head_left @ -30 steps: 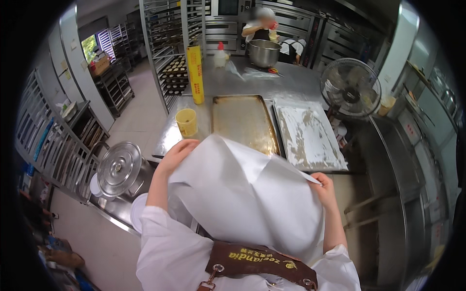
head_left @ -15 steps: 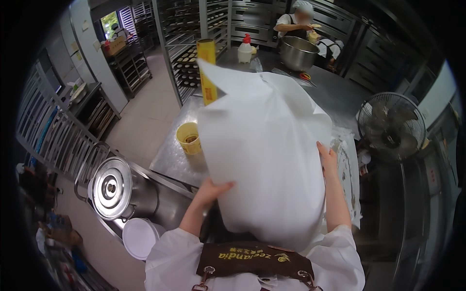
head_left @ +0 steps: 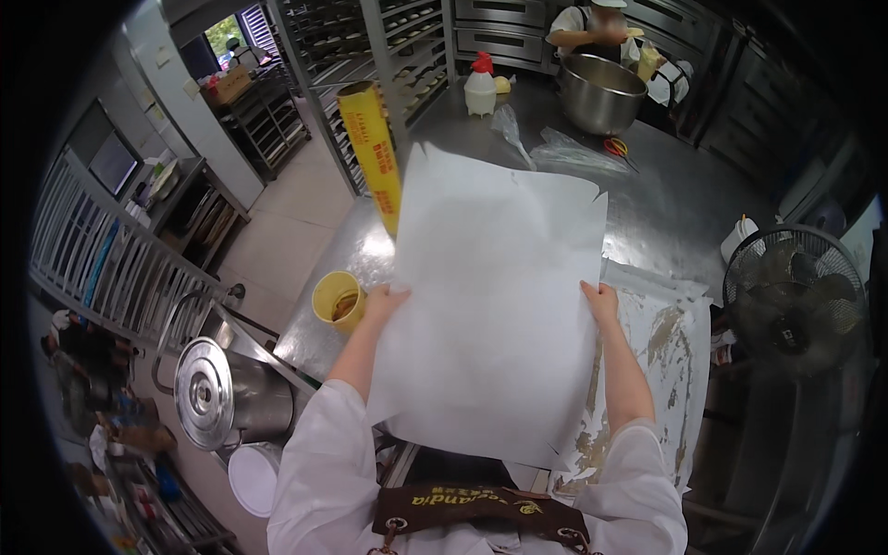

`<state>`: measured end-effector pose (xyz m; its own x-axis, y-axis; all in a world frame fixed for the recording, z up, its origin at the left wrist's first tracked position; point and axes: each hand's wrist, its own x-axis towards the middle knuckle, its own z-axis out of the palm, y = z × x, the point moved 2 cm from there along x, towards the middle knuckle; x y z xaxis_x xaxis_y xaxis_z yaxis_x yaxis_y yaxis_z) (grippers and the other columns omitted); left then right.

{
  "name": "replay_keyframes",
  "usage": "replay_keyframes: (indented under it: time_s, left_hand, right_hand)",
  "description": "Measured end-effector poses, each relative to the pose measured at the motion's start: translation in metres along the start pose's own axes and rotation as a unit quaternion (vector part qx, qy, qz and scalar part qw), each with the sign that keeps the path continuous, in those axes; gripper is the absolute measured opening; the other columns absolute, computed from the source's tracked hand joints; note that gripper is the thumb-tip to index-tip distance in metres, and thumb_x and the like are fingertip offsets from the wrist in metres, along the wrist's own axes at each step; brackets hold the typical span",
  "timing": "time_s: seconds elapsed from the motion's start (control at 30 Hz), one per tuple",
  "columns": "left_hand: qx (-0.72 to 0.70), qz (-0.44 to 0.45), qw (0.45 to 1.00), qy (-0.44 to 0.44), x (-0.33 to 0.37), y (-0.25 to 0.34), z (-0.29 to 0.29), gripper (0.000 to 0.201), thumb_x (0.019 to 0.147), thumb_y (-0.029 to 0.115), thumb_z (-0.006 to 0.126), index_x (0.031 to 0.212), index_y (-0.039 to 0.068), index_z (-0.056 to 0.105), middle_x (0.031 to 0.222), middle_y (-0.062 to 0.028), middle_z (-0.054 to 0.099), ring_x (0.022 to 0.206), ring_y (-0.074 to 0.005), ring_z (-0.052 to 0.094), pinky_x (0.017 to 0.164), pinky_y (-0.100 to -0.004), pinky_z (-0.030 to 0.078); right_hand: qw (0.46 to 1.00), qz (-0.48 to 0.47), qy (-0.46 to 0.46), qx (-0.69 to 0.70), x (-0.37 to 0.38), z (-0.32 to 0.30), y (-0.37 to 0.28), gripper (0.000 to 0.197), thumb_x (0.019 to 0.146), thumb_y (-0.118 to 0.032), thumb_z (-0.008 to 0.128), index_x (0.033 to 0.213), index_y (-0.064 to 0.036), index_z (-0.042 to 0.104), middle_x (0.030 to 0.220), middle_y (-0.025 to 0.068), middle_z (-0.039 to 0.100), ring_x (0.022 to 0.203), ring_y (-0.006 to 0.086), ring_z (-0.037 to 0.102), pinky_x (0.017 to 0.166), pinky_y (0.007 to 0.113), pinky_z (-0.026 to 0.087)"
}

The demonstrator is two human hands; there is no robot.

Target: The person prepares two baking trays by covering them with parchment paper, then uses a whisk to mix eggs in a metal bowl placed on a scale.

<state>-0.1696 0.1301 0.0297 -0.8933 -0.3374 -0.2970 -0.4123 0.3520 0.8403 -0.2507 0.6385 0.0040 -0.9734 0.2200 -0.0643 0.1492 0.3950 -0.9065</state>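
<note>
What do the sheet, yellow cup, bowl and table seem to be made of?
Sheet: likely paper, smooth matte white; thin, with creased, curling corners. Coating, if any, can't be told.
Cup: probably plastic; even yellow colour, thin wall.
Bowl: metal, perhaps stainless steel; silvery-grey with soft reflections.
Table: likely steel, satin finish; grey with glare.

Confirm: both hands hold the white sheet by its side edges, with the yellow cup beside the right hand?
Not quite: the yellow cup is beside the left hand, not the right hand, as the head view shows. Both do hold the white sheet by its side edges.
</note>
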Motion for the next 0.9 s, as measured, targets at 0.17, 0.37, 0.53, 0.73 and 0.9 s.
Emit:
replay_keyframes:
  time_s: [0.17, 0.37, 0.53, 0.73, 0.9]
  left_hand:
    - [0.126, -0.006, 0.99, 0.054, 0.027, -0.031, 0.016, 0.033, 0.071, 0.026, 0.077, 0.089, -0.001, 0.07, 0.083, -0.0115, 0.071, 0.075, -0.0212, 0.068, 0.069, -0.0331, 0.053]
    - [0.2, -0.018, 0.979, 0.045, 0.045, -0.063, 0.023, 0.039, 0.065, 0.033, 0.077, 0.086, 0.001, 0.069, 0.083, -0.0149, 0.07, 0.079, -0.0285, 0.068, 0.072, -0.0373, 0.052]
    - [0.198, -0.015, 0.98, 0.034, 0.047, -0.076, 0.026, 0.041, 0.065, 0.033, 0.078, 0.087, -0.001, 0.067, 0.085, -0.0167, 0.069, 0.081, -0.0311, 0.067, 0.073, -0.0393, 0.052]
    - [0.208, 0.005, 0.978, 0.011, 0.04, -0.101, 0.013, 0.045, 0.065, 0.032, 0.079, 0.09, -0.003, 0.065, 0.088, -0.0197, 0.068, 0.083, -0.032, 0.067, 0.074, -0.0397, 0.052]
    - [0.196, 0.01, 0.98, 0.021, 0.021, -0.099, 0.012, 0.052, 0.063, 0.027, 0.08, 0.1, -0.004, 0.06, 0.095, -0.0195, 0.067, 0.088, -0.0303, 0.065, 0.077, -0.0382, 0.052]
  right_hand:
    - [0.964, -0.116, 0.04, -0.237, 0.005, 0.031, 0.003, 0.035, 0.078, -0.031, 0.069, 0.08, 0.003, 0.063, 0.078, 0.0216, 0.065, 0.068, 0.0329, 0.062, 0.064, 0.041, 0.048]
    - [0.946, -0.031, 0.046, -0.32, 0.004, 0.05, -0.005, 0.03, 0.079, -0.027, 0.066, 0.087, 0.0017, 0.063, 0.09, 0.0239, 0.066, 0.086, 0.0398, 0.063, 0.075, 0.048, 0.049]
    - [0.935, 0.015, 0.048, -0.352, -0.013, 0.052, 0.003, 0.033, 0.077, -0.026, 0.067, 0.096, 0.0002, 0.064, 0.096, 0.0236, 0.066, 0.091, 0.0397, 0.064, 0.079, 0.046, 0.05]
    - [0.93, 0.062, -0.002, -0.362, -0.045, 0.051, -0.005, 0.047, 0.072, -0.031, 0.072, 0.101, 0.004, 0.063, 0.098, 0.0246, 0.066, 0.092, 0.0395, 0.064, 0.081, 0.046, 0.051]
    - [0.923, 0.087, -0.028, -0.375, -0.061, 0.042, 0.016, 0.053, 0.068, -0.031, 0.076, 0.103, 0.0058, 0.062, 0.099, 0.0246, 0.066, 0.094, 0.0388, 0.064, 0.081, 0.044, 0.051]
